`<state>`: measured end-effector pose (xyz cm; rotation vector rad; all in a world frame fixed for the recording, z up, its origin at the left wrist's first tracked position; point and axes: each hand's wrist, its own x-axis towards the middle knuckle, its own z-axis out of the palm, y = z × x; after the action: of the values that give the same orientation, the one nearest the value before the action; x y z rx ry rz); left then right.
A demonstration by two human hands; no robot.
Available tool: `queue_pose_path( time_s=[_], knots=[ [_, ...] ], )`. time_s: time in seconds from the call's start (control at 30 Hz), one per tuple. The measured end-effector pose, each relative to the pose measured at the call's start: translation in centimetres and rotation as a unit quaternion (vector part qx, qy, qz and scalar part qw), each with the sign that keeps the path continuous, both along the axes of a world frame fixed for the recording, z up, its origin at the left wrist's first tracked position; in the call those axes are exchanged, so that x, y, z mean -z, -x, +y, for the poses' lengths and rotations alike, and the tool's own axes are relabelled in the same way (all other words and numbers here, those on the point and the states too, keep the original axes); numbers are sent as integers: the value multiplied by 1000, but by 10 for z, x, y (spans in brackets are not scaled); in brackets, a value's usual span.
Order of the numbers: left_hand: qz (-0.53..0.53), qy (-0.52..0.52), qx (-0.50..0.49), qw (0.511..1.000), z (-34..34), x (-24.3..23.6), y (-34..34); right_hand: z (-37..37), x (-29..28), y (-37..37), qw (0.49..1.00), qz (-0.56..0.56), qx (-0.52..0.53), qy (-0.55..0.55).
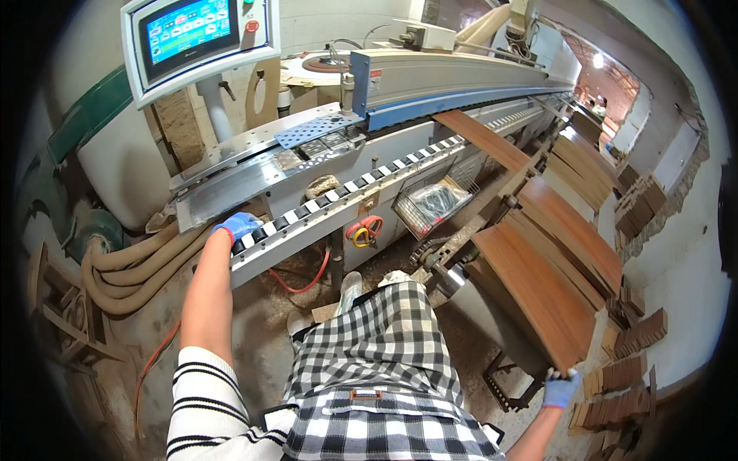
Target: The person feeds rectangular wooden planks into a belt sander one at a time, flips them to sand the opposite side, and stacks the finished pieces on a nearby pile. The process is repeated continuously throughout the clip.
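Observation:
My left hand [237, 225], in a blue glove, rests on the near end of the roller rail [346, 194], its fingers lying over the black and white rollers. At the lower right my right hand [560, 389], also gloved, has its fingers curled at the near corner of a reddish-brown wooden board [538, 288]. That board lies on top of a stack, and its far end reaches toward the rail. Another long board [484, 140] sits across the rail at the machine's blue-edged beam [461, 81].
A control screen [192, 34] stands at the upper left, near a metal guide table [238, 188]. Thick hoses [146, 265] lie at the left. A wire basket [436, 203] and red-and-yellow-handled scissors [363, 232] hang under the rail. Board stacks [638, 334] line the right.

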<state>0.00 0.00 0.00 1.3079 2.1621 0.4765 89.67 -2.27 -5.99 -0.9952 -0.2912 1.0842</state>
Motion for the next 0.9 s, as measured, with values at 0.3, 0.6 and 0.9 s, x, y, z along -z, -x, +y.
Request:
queue_pose_path(
  time_s=[0.3,0.6,0.9],
  knots=[
    [63,18,22,998,2,-14,-6,-35,-34,128,981,-102,-167,7],
    [60,33,26,997,1,-26,-16,3,-65,233,926,35,-376,-21],
    [66,11,30,997,3,-9,-4,30,-105,407,801,-38,-597,-14]
  ],
)
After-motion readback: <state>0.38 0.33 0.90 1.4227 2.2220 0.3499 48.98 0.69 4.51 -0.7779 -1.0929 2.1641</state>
